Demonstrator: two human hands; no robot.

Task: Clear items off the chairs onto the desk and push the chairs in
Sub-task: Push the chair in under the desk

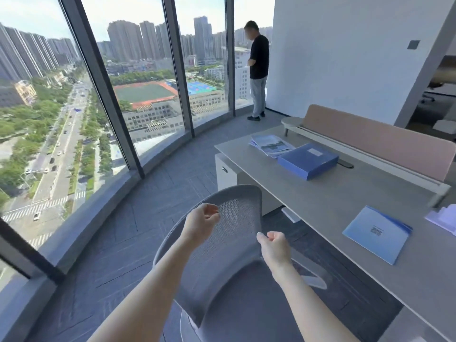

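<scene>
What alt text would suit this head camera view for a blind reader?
Two bare hands, left hand and right hand, reach toward a grey mesh chair beside a desk holding a blue folder and booklets, by tall city-view windows.

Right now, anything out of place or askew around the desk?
The grey mesh chair sits pulled out from the desk, its back turned at an angle to the desk edge, with both hands at its backrest. The blue folder, the pamphlet stack and the blue booklet lie skewed, but nothing is spilled or damaged.
</scene>
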